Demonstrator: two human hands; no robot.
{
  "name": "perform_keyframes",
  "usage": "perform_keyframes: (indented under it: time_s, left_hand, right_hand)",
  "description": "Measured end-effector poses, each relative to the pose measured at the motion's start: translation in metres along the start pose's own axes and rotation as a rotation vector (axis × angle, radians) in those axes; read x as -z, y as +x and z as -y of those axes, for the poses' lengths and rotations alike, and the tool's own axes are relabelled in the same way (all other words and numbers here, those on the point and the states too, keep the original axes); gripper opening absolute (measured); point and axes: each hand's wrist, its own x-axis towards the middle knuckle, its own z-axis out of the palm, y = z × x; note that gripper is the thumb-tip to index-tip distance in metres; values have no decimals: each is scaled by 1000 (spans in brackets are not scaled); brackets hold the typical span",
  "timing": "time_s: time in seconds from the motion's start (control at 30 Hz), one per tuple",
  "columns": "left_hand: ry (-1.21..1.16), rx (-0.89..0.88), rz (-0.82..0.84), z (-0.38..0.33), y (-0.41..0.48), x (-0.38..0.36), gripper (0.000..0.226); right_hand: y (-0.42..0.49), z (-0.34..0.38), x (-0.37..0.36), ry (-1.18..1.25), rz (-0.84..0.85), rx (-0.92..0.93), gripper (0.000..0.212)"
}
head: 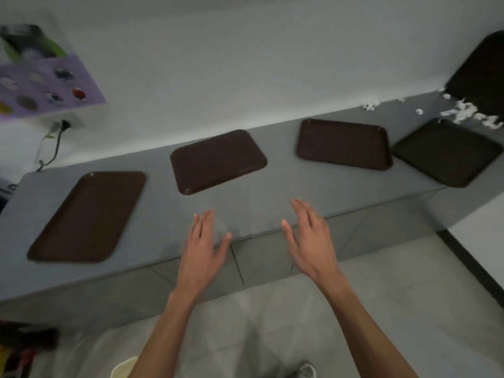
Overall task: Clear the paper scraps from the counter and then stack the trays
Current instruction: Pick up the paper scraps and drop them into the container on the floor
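Note:
Several dark brown trays lie on the grey counter (pixel 259 203): a left tray (pixel 87 216), a middle tray (pixel 218 160), a right tray (pixel 343 143) and a far-right tray (pixel 447 151). Another tray (pixel 482 75) leans against the wall at the far right. White paper scraps (pixel 469 113) lie in a heap at its foot, with smaller scraps (pixel 371 104) to the left. My left hand (pixel 203 249) and my right hand (pixel 311 236) hover flat over the counter's front edge, fingers spread, holding nothing.
A purple poster (pixel 46 88) hangs on the wall at the left, above a socket with a black cable (pixel 58 140). A pale bin rim (pixel 124 368) shows on the tiled floor below. Dark clutter (pixel 24 347) sits at the lower left.

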Motion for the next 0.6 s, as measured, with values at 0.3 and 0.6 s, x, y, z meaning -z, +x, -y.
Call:
perform_keyframes:
  time_s: [0.3, 0.6]
  left_hand:
    - [-77, -67, 127, -134, 79, -115, 69]
    - [-41, -170, 256, -235, 209, -229, 70]
  right_hand:
    - [41, -176, 91, -98, -22, -160, 60]
    - [113, -324, 149, -168, -60, -327, 53]
